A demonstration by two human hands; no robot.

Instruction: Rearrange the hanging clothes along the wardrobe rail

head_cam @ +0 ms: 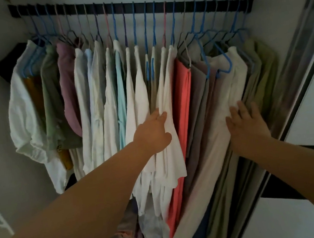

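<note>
Both forearms reach in from below — the left hand (154, 133) pinches a fold of a white garment (169, 137) mid-rail, the right hand (246, 125) lies flat-fingered against a cream one (225, 82) near the right end. Clothes hang packed along the dark rail (157, 6) on thin wire-like hangers (207, 62). Soft, light, limp cloth likely bunches — better slide them by the hooks.
</note>
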